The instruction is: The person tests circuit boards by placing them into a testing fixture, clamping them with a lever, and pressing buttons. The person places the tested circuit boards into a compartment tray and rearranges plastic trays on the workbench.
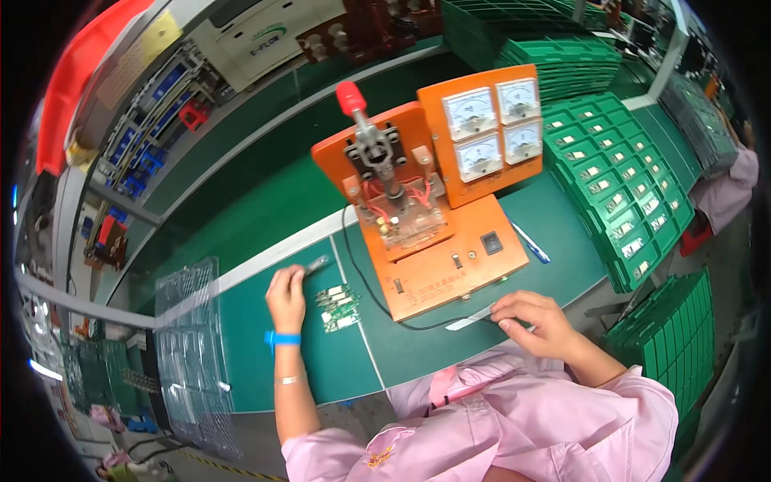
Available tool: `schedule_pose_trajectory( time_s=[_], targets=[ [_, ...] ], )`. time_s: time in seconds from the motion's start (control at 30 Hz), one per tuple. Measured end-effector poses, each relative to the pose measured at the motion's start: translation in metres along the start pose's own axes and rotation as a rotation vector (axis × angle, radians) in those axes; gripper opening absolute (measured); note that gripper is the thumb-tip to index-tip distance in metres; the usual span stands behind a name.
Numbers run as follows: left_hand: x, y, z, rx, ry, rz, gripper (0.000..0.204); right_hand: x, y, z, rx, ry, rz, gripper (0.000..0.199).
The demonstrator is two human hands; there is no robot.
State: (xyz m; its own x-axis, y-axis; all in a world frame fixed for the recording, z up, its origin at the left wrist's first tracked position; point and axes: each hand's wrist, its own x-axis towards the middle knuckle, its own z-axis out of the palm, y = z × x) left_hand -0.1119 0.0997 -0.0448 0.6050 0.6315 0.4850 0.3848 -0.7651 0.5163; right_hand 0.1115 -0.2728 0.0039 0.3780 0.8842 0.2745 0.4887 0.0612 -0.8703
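Note:
My left hand (pixel 287 299), with a blue band at its wrist, is at the left of the green table. Its fingers are closed at the near end of a small silvery object (pixel 319 263), too blurred to name. Just right of that hand lies a cluster of green circuit boards (pixel 339 307) with pale components. By the table's front edge, my right hand (pixel 536 323) pinches a thin pale strip (pixel 467 320), which points left past the orange test fixture (pixel 450 281). A red-handled toggle clamp (pixel 371 145) stands upright on the fixture, beside a panel of several dial meters (pixel 474 114).
A blue pen (pixel 530 241) lies right of the fixture. Farther right, a green compartment tray (pixel 618 181) holds small boards. Stacked green trays (pixel 671 345) stand at lower right. Clear plastic trays (pixel 189 345) sit at the left edge. A black cable (pixel 359 277) curves round the fixture.

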Motion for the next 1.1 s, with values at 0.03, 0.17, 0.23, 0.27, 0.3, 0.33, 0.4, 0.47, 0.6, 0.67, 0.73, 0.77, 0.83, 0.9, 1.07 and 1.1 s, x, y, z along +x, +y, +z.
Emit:
schedule_pose_trajectory(
  time_s=[0.03,0.17,0.23,0.27,0.3,0.33,0.4,0.47,0.6,0.67,0.73,0.77,0.83,0.9,1.07,1.1],
  targets=[
    [-0.005,0.021,-0.008,-0.108,-0.045,-0.041,0.012,-0.001,0.004,-0.006,0.014,0.03,0.027,0.01],
    [-0.007,0.1,0.004,-0.446,-0.206,-0.189,0.009,0.007,0.004,-0.021,-0.004,0.096,-0.005,0.009],
    [0.003,0.124,0.026,-0.523,-0.317,-0.184,0.01,0.022,0.003,-0.023,-0.029,0.111,-0.092,0.009],
    [0.009,0.132,0.039,-0.593,-0.301,-0.222,0.01,0.026,0.002,-0.024,-0.032,0.118,-0.089,0.009],
    [0.016,0.136,0.05,-0.662,-0.284,-0.261,0.011,0.03,0.001,-0.025,-0.056,0.127,-0.127,0.009],
    [0.023,0.133,0.057,-0.661,-0.286,-0.258,0.011,0.034,0.001,-0.025,-0.076,0.133,-0.168,0.009],
    [0.033,0.125,0.066,-0.417,-0.312,-0.111,0.01,0.045,0.001,-0.024,-0.116,0.143,-0.252,0.009],
    [0.034,0.12,0.072,-0.404,-0.306,-0.117,0.011,0.057,0.005,-0.025,-0.172,0.149,-0.263,0.009],
    [0.035,0.119,0.075,-0.375,-0.278,-0.144,0.014,0.083,0.015,-0.018,-0.401,0.165,-0.323,0.013],
    [0.037,0.129,0.07,-0.399,-0.305,-0.174,0.014,0.102,0.022,-0.003,-0.457,0.181,-0.348,0.015],
    [0.039,0.136,0.067,-0.424,-0.328,-0.201,0.014,0.115,0.03,0.01,-0.713,0.18,-0.405,0.024],
    [0.037,0.136,0.066,-0.42,-0.323,-0.203,0.014,0.118,0.033,0.013,-0.709,0.178,-0.41,0.024],
    [0.027,0.134,0.063,-0.245,-0.231,0.065,0.014,0.121,0.038,0.019,-0.754,0.183,-0.436,0.026],
    [0.017,0.133,0.06,-0.068,-0.139,0.333,0.014,0.123,0.04,0.022,-0.803,0.19,-0.457,0.028],
    [0.005,0.143,0.05,-0.191,-0.121,0.275,0.016,0.14,0.001,-0.013,-0.942,-0.071,-0.289,0.022],
    [0.001,0.139,0.049,-0.189,-0.121,0.275,0.016,0.155,-0.017,-0.022,-0.888,0.095,-0.288,0.021]
  ],
)
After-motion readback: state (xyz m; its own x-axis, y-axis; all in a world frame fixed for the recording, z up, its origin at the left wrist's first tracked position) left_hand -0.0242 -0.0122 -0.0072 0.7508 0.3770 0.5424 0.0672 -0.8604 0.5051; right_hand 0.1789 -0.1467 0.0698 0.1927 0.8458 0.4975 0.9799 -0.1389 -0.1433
